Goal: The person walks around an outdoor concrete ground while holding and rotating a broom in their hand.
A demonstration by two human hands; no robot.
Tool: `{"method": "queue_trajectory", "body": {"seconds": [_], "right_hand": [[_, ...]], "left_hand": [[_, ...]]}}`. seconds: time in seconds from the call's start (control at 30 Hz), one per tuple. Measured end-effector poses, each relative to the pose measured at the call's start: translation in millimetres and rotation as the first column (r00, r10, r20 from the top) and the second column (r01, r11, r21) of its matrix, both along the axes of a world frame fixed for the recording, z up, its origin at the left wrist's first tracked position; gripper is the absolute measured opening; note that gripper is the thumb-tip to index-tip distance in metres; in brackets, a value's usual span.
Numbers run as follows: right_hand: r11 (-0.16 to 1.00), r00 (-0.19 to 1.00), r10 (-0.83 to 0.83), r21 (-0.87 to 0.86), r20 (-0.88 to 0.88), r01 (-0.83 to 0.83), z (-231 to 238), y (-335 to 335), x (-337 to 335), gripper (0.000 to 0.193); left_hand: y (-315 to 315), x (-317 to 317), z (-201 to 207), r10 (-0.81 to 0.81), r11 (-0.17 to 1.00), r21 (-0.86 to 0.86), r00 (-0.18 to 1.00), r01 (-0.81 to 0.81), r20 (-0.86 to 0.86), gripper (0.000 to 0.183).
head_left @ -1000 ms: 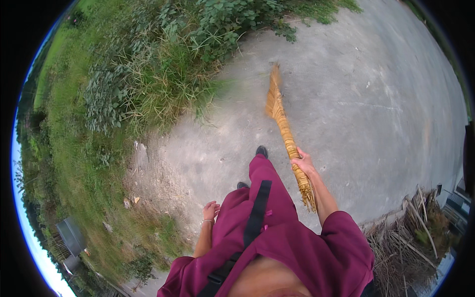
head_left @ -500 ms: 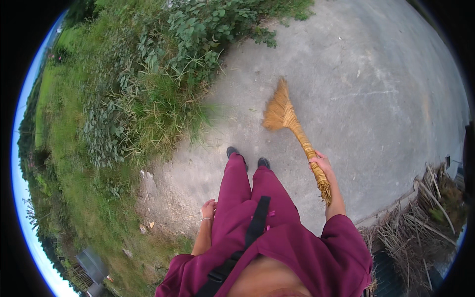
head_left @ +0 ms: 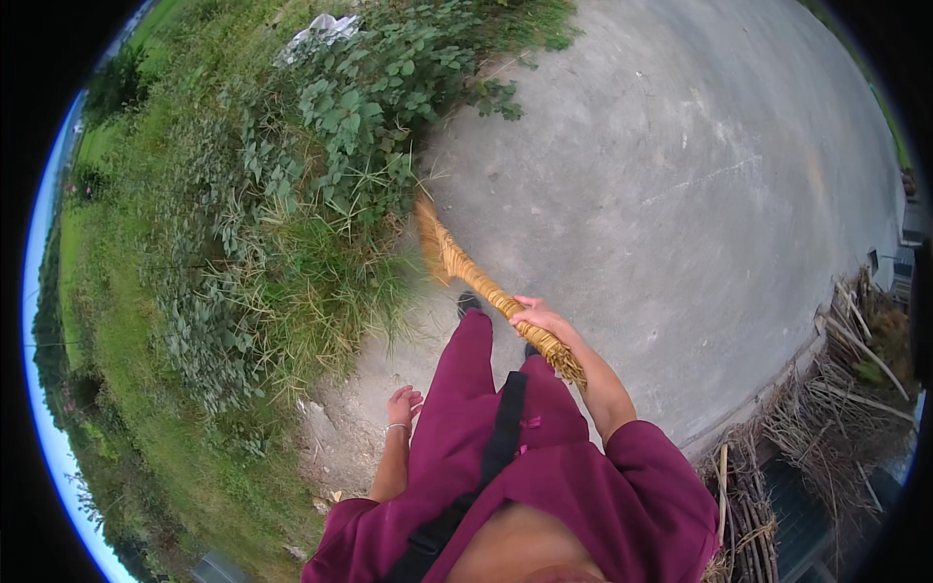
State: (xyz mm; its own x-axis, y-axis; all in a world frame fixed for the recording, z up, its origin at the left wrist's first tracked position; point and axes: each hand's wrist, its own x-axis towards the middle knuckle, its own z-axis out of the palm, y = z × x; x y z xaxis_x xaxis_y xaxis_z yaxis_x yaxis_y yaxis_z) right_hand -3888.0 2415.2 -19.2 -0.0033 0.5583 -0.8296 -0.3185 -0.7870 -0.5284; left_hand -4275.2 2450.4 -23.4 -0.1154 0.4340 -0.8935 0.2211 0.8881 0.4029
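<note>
Gripping the golden-tan straw broom (head_left: 479, 280) with its bound, thick handle, the right hand (head_left: 540, 319) had its fingers wrapped around the shaft near the frayed butt end. The broom slanted forward and leftward over the grey concrete ground (head_left: 641, 223), its bristles (head_left: 433, 241) blurred beside the edge of the long green grass (head_left: 335, 277); whether they touched the ground could not be told. The left hand (head_left: 404, 404) hung beside the leg of the maroon cloth trousers (head_left: 455, 379), fingers loosely parted and slightly curled, with nothing visible in it.

The sweeping appeared to be under way rather than finished. No gathered heap could be made out on the concrete, and pale loose bits lay on the strip of bare, crumbly dirt (head_left: 340, 428) below the grass, which looked unswept. How much of the concrete was done, the view did not settle.
</note>
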Motion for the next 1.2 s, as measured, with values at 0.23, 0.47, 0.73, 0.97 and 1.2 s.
{"method": "queue_trajectory", "body": {"seconds": [0.23,0.47,0.73,0.97,1.2], "right_hand": [[0.879,0.876,-0.476,0.013,0.077,0.476,38.6,-10.6,96.4,0.053],[0.962,0.949,-0.263,0.119,0.174,0.245,49.6,36.6,39.2,0.073],[0.934,0.930,-0.358,-0.030,-0.080,0.357,15.7,71.0,122.5,0.066],[0.839,0.820,-0.534,0.003,0.207,0.545,40.1,39.2,272.5,0.067],[0.904,0.901,-0.428,0.027,0.072,0.427,60.5,68.2,254.5,0.076]], "left_hand": [[66.6,-23.1,-0.6,-0.039,0.996,-0.079,0.998,0.036,-0.039,0.026],[113.3,16.4,-34.9,-0.165,0.980,-0.101,0.984,0.172,0.071,0.026],[199.5,103.7,-35.1,-0.157,0.987,-0.052,0.986,0.154,-0.061,0.022],[251.0,227.2,-15.8,-0.303,0.953,0.002,0.953,0.303,0.001,0.022],[280.6,299.1,5.2,-0.318,0.948,-0.003,0.948,0.319,0.016,0.021]]}}
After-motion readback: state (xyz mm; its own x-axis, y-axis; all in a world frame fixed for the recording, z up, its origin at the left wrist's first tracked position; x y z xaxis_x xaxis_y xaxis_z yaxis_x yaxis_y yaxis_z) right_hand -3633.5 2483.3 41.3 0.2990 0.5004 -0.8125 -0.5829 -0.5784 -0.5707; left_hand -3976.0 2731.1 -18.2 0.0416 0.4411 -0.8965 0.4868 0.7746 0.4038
